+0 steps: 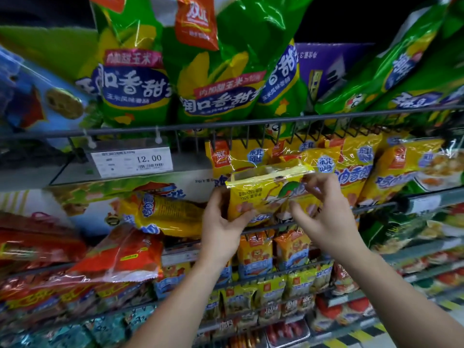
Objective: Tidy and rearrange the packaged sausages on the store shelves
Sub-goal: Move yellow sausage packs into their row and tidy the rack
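Note:
I hold a yellow sausage pack (261, 194) upside down in front of the middle shelf. My left hand (223, 222) grips its lower left side, thumb across the front. My right hand (324, 214) pinches its right edge with curled fingers. Behind it stand more yellow sausage packs (351, 164) in a row behind the wire rail (376, 207). Another yellow pack (163, 214) lies on its side to the left.
Green corn-sausage bags (140, 79) fill the top shelf above a price tag (130, 163) reading 12.00. Red packs (120, 254) lean at the lower left. Small orange and yellow packs (273, 252) hang on lower shelves. A purple box (329, 64) sits behind the top bags.

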`<state>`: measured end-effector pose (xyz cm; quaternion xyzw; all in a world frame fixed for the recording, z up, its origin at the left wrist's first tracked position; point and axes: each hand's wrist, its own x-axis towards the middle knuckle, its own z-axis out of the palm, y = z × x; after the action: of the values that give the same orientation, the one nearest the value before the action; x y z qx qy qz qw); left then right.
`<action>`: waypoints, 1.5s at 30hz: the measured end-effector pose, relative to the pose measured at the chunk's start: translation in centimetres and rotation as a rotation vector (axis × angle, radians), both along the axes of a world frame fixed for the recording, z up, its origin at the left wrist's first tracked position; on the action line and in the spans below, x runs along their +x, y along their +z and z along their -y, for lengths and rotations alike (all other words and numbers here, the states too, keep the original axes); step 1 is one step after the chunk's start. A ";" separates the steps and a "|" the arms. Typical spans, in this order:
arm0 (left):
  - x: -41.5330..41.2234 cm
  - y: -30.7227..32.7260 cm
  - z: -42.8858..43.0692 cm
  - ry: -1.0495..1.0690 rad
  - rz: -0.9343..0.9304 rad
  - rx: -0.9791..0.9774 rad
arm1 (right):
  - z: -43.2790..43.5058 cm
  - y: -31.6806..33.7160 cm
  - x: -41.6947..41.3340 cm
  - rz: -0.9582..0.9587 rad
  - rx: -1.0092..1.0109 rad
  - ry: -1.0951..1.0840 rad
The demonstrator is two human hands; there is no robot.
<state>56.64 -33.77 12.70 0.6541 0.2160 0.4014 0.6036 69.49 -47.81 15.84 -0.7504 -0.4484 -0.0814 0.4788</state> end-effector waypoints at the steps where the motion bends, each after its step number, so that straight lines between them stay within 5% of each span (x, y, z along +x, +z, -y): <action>1: 0.0 0.2 0.2 -0.001 0.020 -0.012 | 0.1 0.3 -0.2 -0.022 0.031 0.014; 10: -0.2 3.0 2.0 0.043 0.135 0.072 | 1.9 3.7 0.2 0.018 0.288 0.198; 15: -0.5 4.4 3.0 0.075 0.015 0.391 | 4.0 6.1 1.0 0.330 0.162 0.168; 19: -0.5 4.4 3.3 0.114 -0.074 0.564 | 4.6 6.7 1.6 0.359 -0.018 0.215; 26: -0.2 4.6 4.2 0.125 -0.215 0.763 | 5.1 5.9 2.4 0.216 -0.168 0.301; 35: 0.4 5.1 5.9 0.193 -0.276 0.847 | 5.7 4.2 2.8 -0.031 0.077 0.358; 45: 0.7 5.2 7.0 0.435 0.002 0.990 | 5.5 1.1 3.8 -0.664 0.287 0.236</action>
<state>57.36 -40.80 17.95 0.8002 0.1309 0.5715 0.1265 73.28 -53.29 16.93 -0.6044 -0.3362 0.1597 0.7044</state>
